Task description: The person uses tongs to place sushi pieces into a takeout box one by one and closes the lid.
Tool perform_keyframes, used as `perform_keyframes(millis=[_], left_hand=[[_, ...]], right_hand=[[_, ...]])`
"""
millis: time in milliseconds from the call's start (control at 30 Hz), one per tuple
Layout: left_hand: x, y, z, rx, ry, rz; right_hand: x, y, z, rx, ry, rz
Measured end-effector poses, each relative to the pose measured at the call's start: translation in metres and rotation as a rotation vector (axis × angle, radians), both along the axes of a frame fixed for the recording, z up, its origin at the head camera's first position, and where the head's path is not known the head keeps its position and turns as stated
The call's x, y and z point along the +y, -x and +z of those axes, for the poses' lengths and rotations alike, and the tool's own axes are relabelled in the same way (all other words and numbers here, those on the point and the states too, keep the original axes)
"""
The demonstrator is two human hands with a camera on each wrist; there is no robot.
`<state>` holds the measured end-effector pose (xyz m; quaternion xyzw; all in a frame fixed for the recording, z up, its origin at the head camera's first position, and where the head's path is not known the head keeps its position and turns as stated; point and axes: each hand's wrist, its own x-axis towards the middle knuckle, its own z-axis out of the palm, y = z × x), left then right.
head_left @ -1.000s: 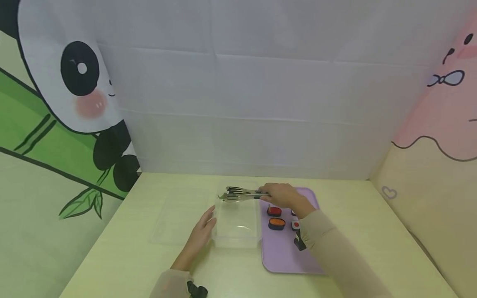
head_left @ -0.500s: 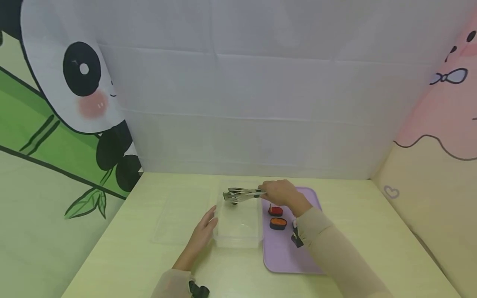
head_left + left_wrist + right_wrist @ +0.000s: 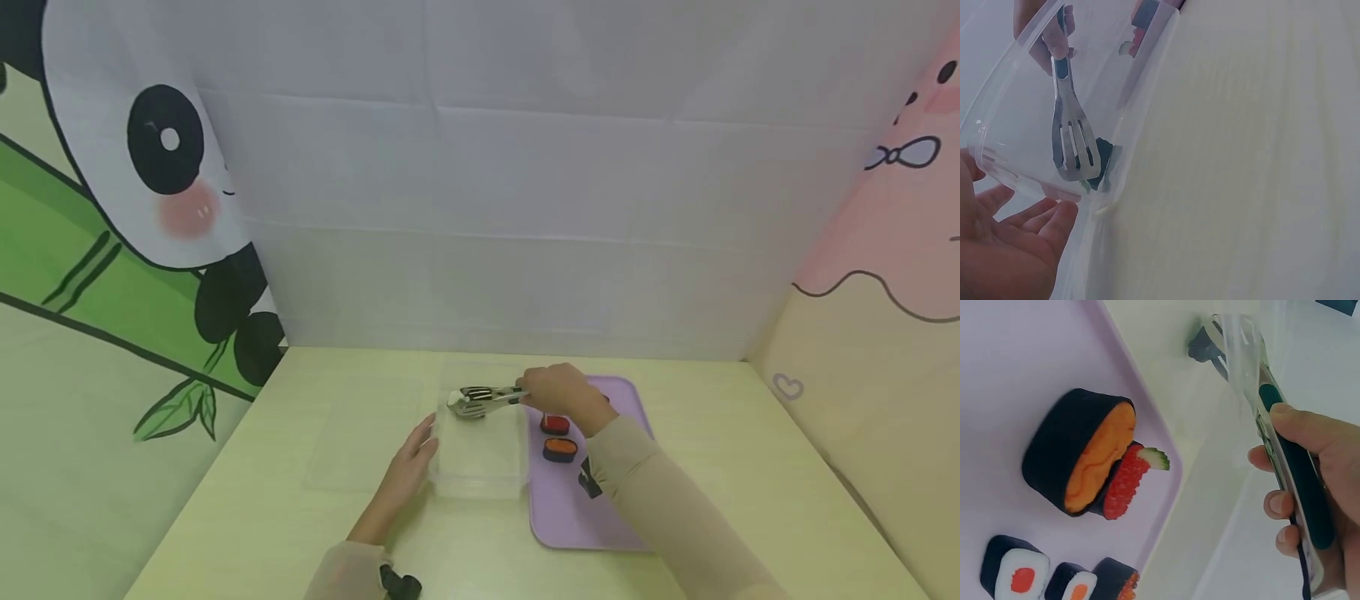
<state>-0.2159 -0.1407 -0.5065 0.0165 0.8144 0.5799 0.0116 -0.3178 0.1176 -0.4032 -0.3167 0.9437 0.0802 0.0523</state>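
My right hand (image 3: 564, 397) grips serving tongs (image 3: 487, 402) by their dark green handles. The slotted metal tips reach down inside a clear plastic container (image 3: 480, 488). At the tips, a dark-wrapped toy sushi piece (image 3: 1103, 164) sits low by the container's end wall in the left wrist view; whether the tips still pinch it is hard to tell. Against the container's left side rests my left hand (image 3: 408, 467), its fingers extended and touching the wall. On the purple tray (image 3: 573, 525) lie an orange-topped sushi (image 3: 1094, 462) and a red roe sushi (image 3: 1125, 484) with a green slice.
More toy sushi share the tray, among them a white roll with a red centre (image 3: 1021, 580) and a smaller roll (image 3: 1077, 589). A flat transparent lid (image 3: 356, 437) lies left of the container. A white backdrop (image 3: 480, 275) rises behind the table.
The right hand has shifted slightly left, and the tongs' tips have dipped lower into the container with the dark piece. The left hand stays against the container's side.
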Motion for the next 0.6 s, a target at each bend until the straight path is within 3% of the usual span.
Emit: perform_keyframes(millis=[133,300,600], left_hand=[[0.001,0.000,-0.001,-0.014,-0.011,0.004],[0.001,0.003,-0.003,-0.011,-0.003,0.022],[0.000,0.002,-0.003,-0.013,-0.019,0.013]], right_hand=[[0.002,-0.002,-0.001,-0.047,0.025,-0.026],[0.014,-0.004,0.003,-0.038,0.085,-0.012],[0.060,-0.005,0.008,-0.104,0.229,-0.063]])
